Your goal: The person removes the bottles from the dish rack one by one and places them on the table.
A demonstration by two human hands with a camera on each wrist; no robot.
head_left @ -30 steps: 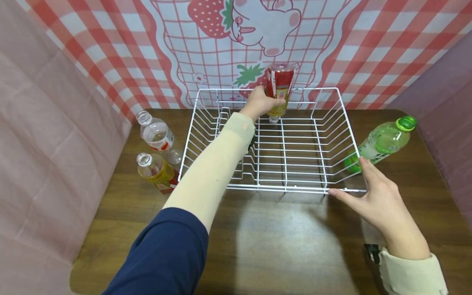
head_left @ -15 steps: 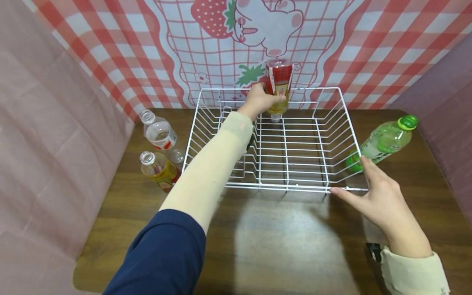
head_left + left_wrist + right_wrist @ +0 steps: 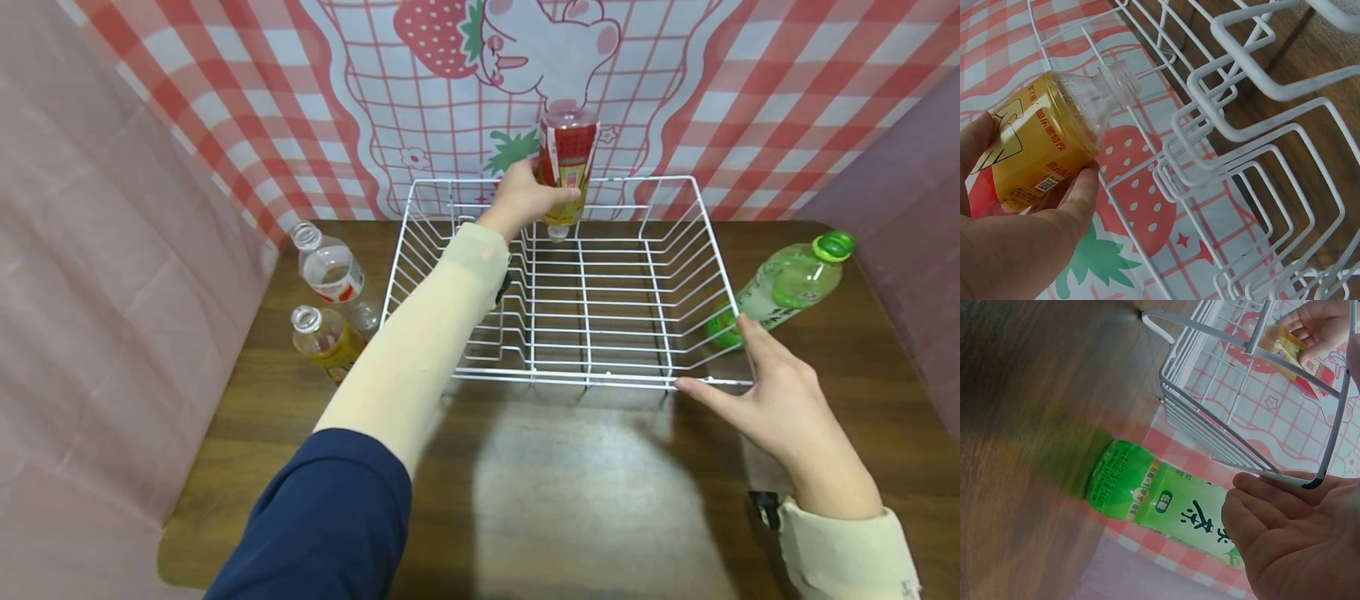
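A white wire dish rack (image 3: pixel 585 379) stands on the wooden table. Over its rear part, my left hand (image 3: pixel 525 200) grips a plastic bottle (image 3: pixel 573 167) with a red and yellow label, held upside down. The bottle's capless mouth points down into the rack. In the left wrist view, thumb and fingers wrap the bottle (image 3: pixel 1035 137), and its neck is close to the wires. My right hand (image 3: pixel 780 400) rests at the rack's front right corner, thumb against the front rim and fairly straight fingers along the right side. Beyond those fingers stands a green bottle (image 3: pixel 787 283).
Left of the rack stand a clear bottle (image 3: pixel 330 267) and a yellow-labelled bottle (image 3: pixel 326 337), both uncapped; my left forearm partly covers the latter. Upright wire dividers (image 3: pixel 1254 169) line the rack's left part. A red checked cloth (image 3: pixel 247 92) hangs behind the table.
My left hand has lifted the upside-down bottle slightly, so its mouth sits higher above the rack floor. My right hand has stayed at the corner. The head view has shifted a little.
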